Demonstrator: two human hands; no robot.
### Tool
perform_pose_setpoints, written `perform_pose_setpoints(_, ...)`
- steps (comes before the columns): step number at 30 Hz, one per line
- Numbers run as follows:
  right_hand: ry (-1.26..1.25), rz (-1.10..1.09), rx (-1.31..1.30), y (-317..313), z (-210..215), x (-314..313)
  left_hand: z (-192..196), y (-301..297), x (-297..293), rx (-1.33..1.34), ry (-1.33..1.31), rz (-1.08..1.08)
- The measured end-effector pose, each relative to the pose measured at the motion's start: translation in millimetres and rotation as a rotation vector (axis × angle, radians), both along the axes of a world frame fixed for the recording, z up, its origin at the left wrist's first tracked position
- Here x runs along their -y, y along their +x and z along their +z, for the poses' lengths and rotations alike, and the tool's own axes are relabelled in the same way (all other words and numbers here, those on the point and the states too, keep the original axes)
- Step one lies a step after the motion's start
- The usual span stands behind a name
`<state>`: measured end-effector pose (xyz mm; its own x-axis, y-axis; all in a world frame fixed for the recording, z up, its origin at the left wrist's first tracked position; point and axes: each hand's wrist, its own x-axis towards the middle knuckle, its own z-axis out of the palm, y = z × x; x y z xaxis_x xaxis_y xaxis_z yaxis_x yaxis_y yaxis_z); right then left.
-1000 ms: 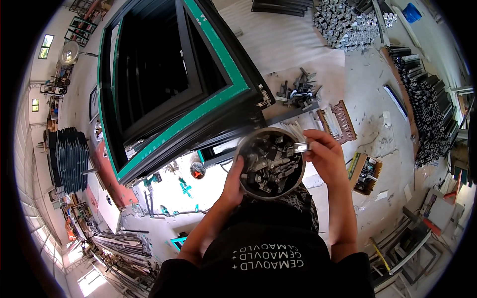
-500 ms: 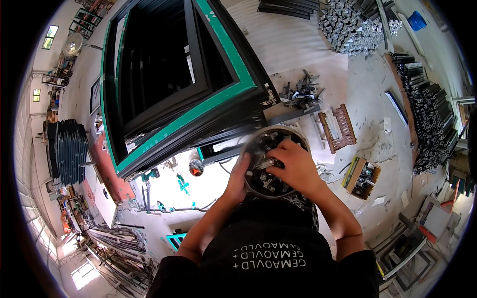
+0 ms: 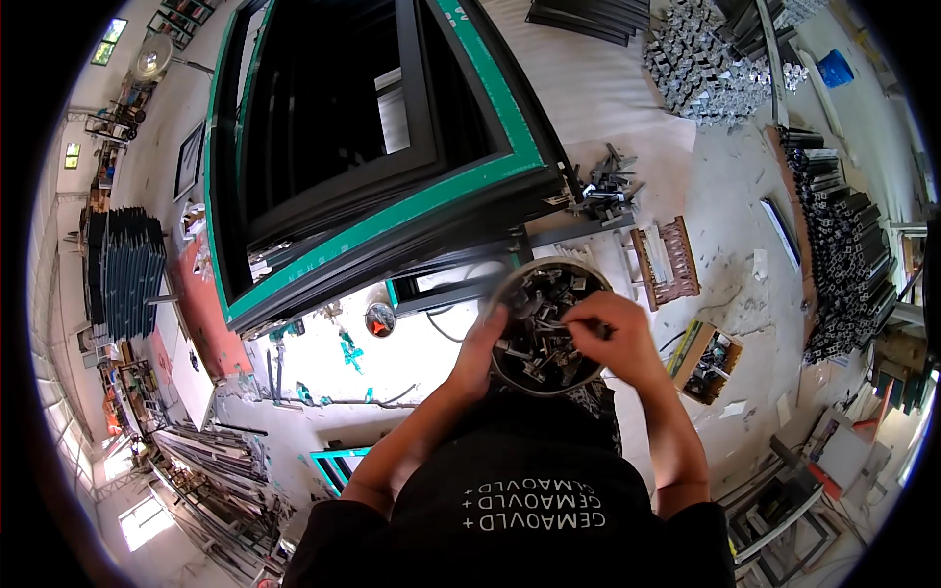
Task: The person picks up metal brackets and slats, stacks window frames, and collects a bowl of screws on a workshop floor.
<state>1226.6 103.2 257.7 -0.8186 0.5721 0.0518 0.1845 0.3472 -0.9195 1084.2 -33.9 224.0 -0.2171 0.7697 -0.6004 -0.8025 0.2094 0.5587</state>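
Observation:
A round bucket [image 3: 555, 391] is close in front of my body, its inside full of small dark and silvery metal pieces [image 3: 541, 318]. My left hand [image 3: 479, 350] grips the left side of its rim, thumb uppermost. Over the right part of the bucket is my right hand [image 3: 625, 335], with its fingers curled together among the pieces. Whatever lies between those fingertips is hidden.
Stacked dark frames with green edging [image 3: 392, 200] rise beyond the bucket. On the floor stand a small can [image 3: 379, 319], a brown slatted crate [image 3: 683, 263] and a box of parts [image 3: 695, 352]. Black profiles [image 3: 851, 253] are piled at the right.
My right hand has pulled back to the right, and the silvery piece at its fingertips no longer shows there. More of the bucket's contents is visible. My left hand stays on the rim.

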Motion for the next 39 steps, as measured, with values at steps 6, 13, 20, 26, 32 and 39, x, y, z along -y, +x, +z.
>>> perform_pose_setpoints(6, -1.386, -0.249, -0.319, 8, 14, -4, 0, -7, 1, -0.020, -0.059, -0.017)
perform_pose_setpoints(13, 0.028, 0.025, -0.045, -31, 9, 1, -10, -3, 0, 0.000, 0.032, -0.025)
perform_pose_setpoints(20, 0.082, 0.102, 0.079, -32, -1, -3, -24, 0, 6, -0.065, 0.006, -0.014)
perform_pose_setpoints(26, -1.280, -0.160, -0.481, 0, 4, -17, -9, -5, 4, -0.039, -0.019, -0.031)
perform_pose_setpoints(32, -1.433, 0.075, -0.400, 4, 4, -30, -30, -8, 8, -0.231, 0.015, -0.088)
perform_pose_setpoints(39, 0.417, 0.147, 0.392, -19, 9, 3, -22, -3, 2, -0.030, -0.014, -0.025)
